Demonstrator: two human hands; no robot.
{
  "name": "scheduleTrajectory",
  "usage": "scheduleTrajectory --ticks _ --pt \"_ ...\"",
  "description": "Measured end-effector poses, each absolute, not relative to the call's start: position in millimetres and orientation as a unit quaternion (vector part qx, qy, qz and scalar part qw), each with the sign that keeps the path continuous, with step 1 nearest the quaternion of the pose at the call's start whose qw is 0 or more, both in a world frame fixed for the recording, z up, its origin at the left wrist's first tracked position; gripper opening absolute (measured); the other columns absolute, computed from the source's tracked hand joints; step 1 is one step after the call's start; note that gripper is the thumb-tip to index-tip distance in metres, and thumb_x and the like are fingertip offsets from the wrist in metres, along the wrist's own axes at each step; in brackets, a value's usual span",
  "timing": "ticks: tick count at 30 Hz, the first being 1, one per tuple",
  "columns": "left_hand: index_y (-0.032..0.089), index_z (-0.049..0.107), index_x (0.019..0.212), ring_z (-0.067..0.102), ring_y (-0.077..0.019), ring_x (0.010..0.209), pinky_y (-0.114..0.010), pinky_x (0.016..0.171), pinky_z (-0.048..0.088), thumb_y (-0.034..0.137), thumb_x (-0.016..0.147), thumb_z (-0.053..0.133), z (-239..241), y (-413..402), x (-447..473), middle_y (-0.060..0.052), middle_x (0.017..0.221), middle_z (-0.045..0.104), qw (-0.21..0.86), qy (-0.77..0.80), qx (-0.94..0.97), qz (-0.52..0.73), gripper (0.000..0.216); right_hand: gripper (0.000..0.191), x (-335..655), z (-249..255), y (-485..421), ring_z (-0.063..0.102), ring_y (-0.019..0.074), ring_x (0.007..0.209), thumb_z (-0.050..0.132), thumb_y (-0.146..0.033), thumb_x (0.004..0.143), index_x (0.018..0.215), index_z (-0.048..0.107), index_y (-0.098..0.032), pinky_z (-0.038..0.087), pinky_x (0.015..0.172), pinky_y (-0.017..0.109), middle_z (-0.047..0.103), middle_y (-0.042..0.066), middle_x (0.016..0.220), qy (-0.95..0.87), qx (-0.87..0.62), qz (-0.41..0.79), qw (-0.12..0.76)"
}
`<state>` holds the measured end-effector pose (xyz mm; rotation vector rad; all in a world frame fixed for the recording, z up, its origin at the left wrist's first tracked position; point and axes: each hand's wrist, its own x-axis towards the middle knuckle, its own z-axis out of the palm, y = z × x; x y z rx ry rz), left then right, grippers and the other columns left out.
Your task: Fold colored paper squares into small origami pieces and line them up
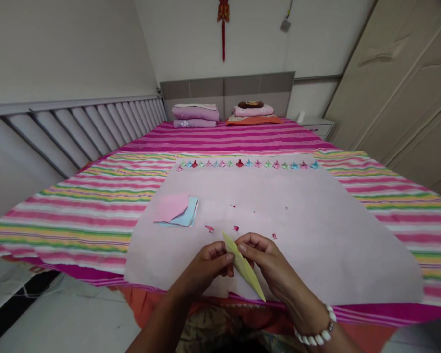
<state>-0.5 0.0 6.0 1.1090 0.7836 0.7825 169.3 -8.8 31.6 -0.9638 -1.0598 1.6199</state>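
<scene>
Paper (pixel 247 272), yellow and folded into a long pointed shape, slants just above the near edge of a large pale sheet (pixel 316 235), pinched between thumb and fingers by both the left hand (pixel 210 263) and the right hand (pixel 265 257), the right wrist wearing a bracelet (pixel 321 337) of white beads. Small red scraps (pixel 235 228) lie just beyond the hands, while pink and blue squares (pixel 172 208) sit stacked to the left and a row of small folded shapes (pixel 239 163) lines the sheet's far edge, all on a striped bed (pixel 66 215).
</scene>
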Motion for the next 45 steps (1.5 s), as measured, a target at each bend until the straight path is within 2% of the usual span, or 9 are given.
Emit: scheduleTrajectory --ticks 10,17,23,32,38,45 --pt "0.013 0.064 0.085 0.049 -0.0085 0.057 -0.023 0.058 0.035 0.036 0.082 0.063 7.1 0.3 -1.1 0.0 0.063 0.059 0.694 0.353 0.522 0.348 0.022 0.025 169.0 29.8 -7.5 0.041 0.0092 0.053 0.074 -0.039 0.069 0.07 0.066 -0.016 0.03 0.053 0.024 0.057 -0.002 0.057 -0.436 -0.397 0.656 0.47" --pt "0.013 0.063 0.086 0.05 -0.0086 0.059 -0.023 0.059 0.035 0.034 0.082 0.063 5.8 0.2 -2.1 -0.002 0.07 0.06 0.696 0.347 0.525 0.346 0.021 0.025 169.4 29.6 -7.4 0.041 0.0093 0.054 0.073 -0.039 0.071 0.071 0.066 -0.015 0.03 0.054 0.023 0.057 -0.002 0.058 -0.438 -0.397 0.657 0.468" --pt "0.013 0.063 0.086 0.049 -0.0085 0.058 -0.023 0.058 0.035 0.033 0.083 0.063 7.2 0.9 -2.3 0.001 0.063 0.058 0.696 0.347 0.527 0.342 0.021 0.026 170.0 31.0 -7.2 0.041 0.0093 0.054 0.073 -0.04 0.07 0.071 0.066 -0.015 0.031 0.054 0.024 0.056 -0.002 0.059 -0.443 -0.404 0.65 0.467" --pt "0.014 0.062 0.084 0.05 -0.0095 0.057 -0.023 0.058 0.035 0.035 0.082 0.063 9.3 2.4 -1.9 0.002 0.06 0.059 0.674 0.378 0.536 0.341 0.021 0.028 176.5 28.4 -8.1 0.046 0.0116 0.058 0.073 -0.043 0.071 0.08 0.064 -0.017 0.034 0.057 0.026 0.056 -0.002 0.062 -0.496 -0.425 0.602 0.459" --pt "0.014 0.061 0.081 0.05 -0.0102 0.056 -0.023 0.058 0.036 0.039 0.079 0.065 15.1 0.7 -0.2 0.002 0.058 0.058 0.667 0.394 0.537 0.334 0.025 0.022 177.1 31.0 -7.8 0.045 0.0123 0.058 0.072 -0.038 0.072 0.079 0.064 -0.019 0.036 0.056 0.027 0.05 -0.004 0.06 -0.531 -0.432 0.56 0.467" --pt "0.015 0.06 0.077 0.05 -0.0109 0.056 -0.024 0.057 0.036 0.038 0.078 0.064 16.2 1.7 -0.1 0.002 0.057 0.058 0.645 0.409 0.555 0.331 0.024 0.016 179.6 35.9 -6.9 0.048 0.0132 0.058 0.067 -0.03 0.071 0.083 0.065 -0.019 0.042 0.058 0.028 0.056 -0.001 0.066 -0.586 -0.452 0.486 0.464"
